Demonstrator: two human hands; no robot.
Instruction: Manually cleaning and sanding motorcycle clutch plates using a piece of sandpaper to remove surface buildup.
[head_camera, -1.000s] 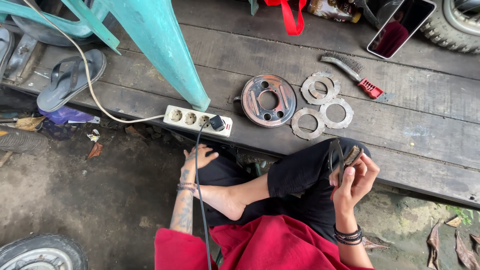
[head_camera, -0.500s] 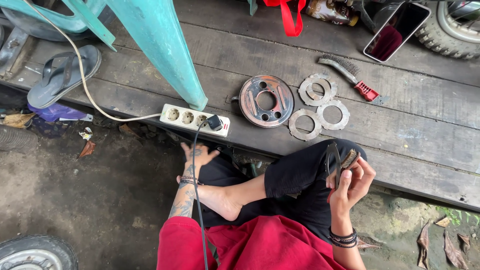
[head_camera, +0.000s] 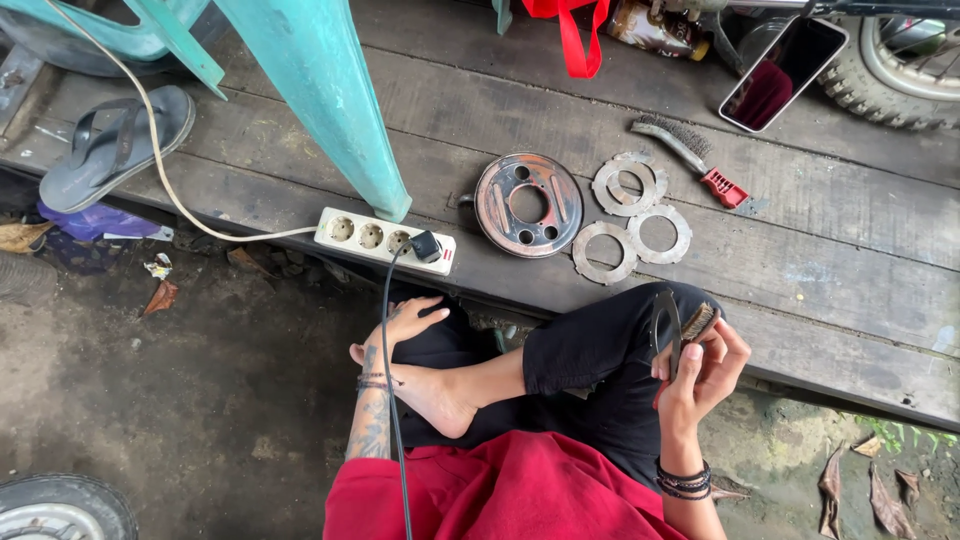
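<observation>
My right hand (head_camera: 700, 365) gripped a ring plate (head_camera: 665, 322) and brush (head_camera: 697, 322) upright over my knee, while my left hand (head_camera: 405, 322), fingers spread and empty, rested below the power strip (head_camera: 385, 239).

Dark phone screen (head_camera: 782, 72) on far planks

Soft even daylight, faint shadows, sharp focus throughout, mild glare on the phone screen (head_camera: 782, 74), slight wide-angle stretch at edges

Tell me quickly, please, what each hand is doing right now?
Left hand: open, empty, resting by the foot.
Right hand: closed on a metal ring and small brush.
</observation>
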